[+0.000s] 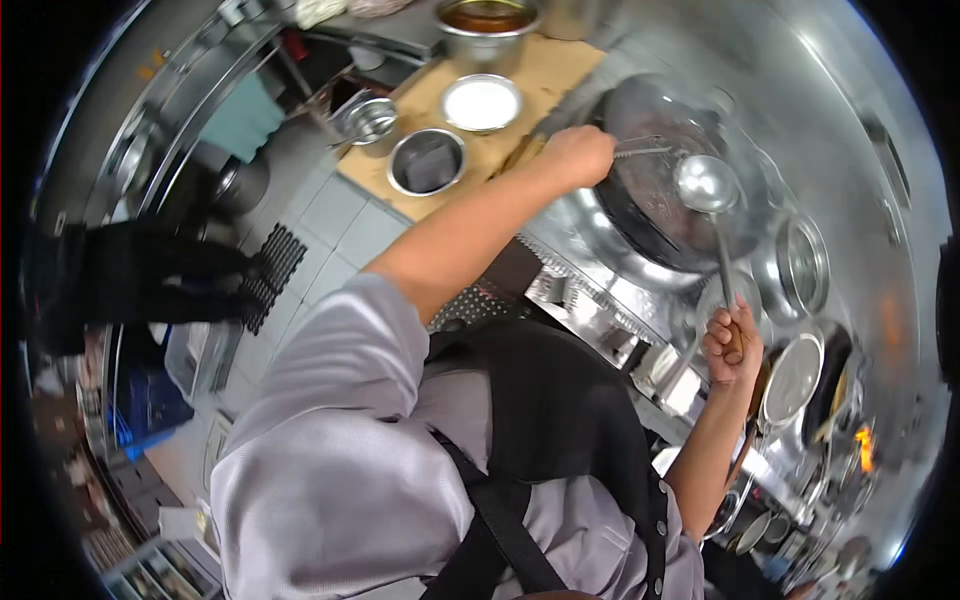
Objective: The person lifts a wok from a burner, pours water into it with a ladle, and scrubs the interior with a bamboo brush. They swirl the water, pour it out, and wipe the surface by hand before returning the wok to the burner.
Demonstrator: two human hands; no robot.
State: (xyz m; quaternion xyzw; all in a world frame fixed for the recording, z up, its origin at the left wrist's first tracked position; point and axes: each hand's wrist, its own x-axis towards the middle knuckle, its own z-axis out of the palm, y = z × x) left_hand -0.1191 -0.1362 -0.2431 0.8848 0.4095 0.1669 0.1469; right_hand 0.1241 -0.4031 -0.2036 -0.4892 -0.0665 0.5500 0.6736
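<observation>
My left hand (580, 156) is closed around a thin metal tool that looks like tongs (645, 151), its two narrow arms reaching over a large wok (640, 235). Reddish-brown contents (655, 190) show in the wok, partly veiled by steam. In my right hand (733, 342) is a ladle (707, 184), gripped by its wooden handle end. The ladle's shiny round bowl hangs over the wok's near right part, close to the tongs' tips. Whether the ladle holds anything cannot be made out.
A wooden board (410, 105) bears a white plate (482, 103), a steel bowl (427, 162) with something dark, and a pot (488, 35) of brown liquid. At right are a metal basin (802, 265) and a round strainer (794, 380). Flame (864, 448) shows farther right. Another person (150, 270) stands left.
</observation>
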